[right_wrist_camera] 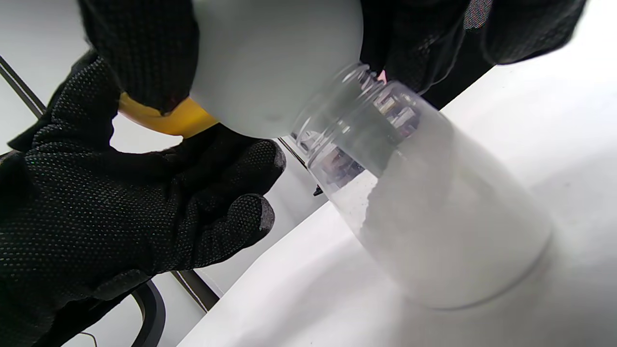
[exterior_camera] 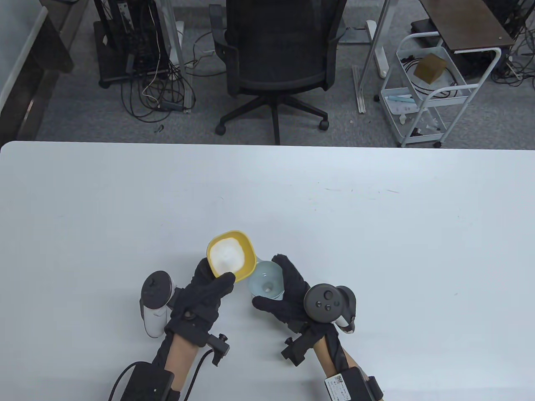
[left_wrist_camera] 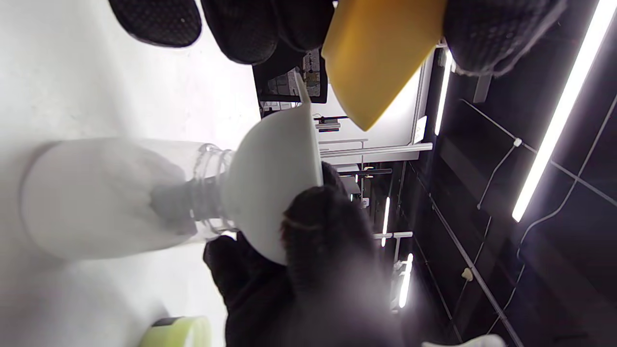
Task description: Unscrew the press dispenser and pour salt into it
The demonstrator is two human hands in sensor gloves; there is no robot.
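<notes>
On a white tabletop, a gloved left hand holds a yellow cup of white salt tilted beside a pale funnel (its rim touching the cup), which the right hand grips. Beyond stands a black office chair.

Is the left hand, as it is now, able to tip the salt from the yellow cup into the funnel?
Probably yes. The left hand holds the yellow cup beside the funnel, with nothing between them.
</notes>
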